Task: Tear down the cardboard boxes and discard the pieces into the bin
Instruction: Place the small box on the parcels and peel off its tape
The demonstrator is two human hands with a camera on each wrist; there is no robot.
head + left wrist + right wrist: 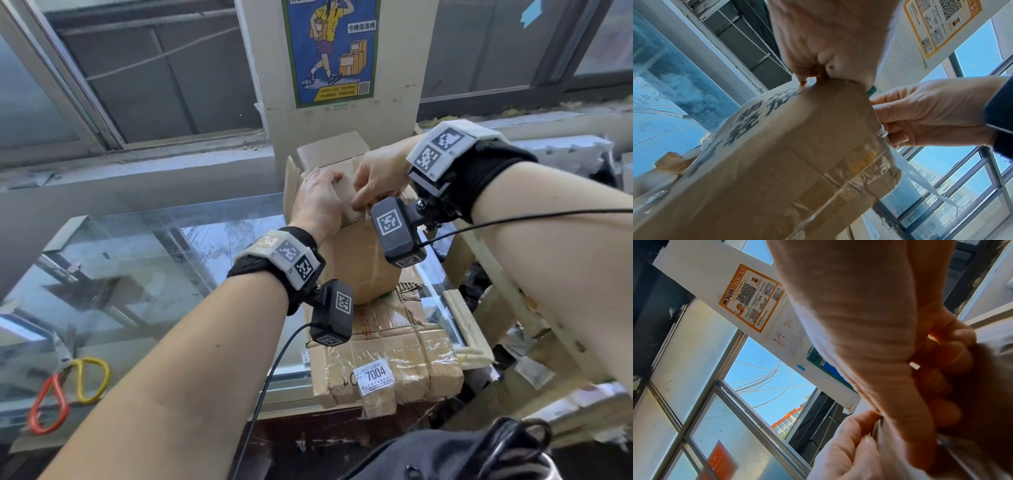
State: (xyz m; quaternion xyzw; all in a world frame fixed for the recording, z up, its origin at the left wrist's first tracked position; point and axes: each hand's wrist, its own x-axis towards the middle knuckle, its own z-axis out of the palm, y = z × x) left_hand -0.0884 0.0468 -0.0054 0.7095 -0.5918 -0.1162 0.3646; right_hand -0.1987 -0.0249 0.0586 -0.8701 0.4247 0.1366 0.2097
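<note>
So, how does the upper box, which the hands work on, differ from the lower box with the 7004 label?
The upper box stands upright on top; the lower box lies flat beneath it. The left hand presses on the upper box while the right hand pinches its clear tape; no hand touches the lower box. Only the lower box shows a white 7004 label. Both are brown cardboard, wrapped with clear tape.

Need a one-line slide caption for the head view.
Left hand steadies upright cardboard box; right hand pinches its tape.

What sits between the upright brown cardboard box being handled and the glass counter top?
A flattened, taped brown cardboard box with a 7004 label lies under the upright box, on the glass counter; head view shows it.
</note>
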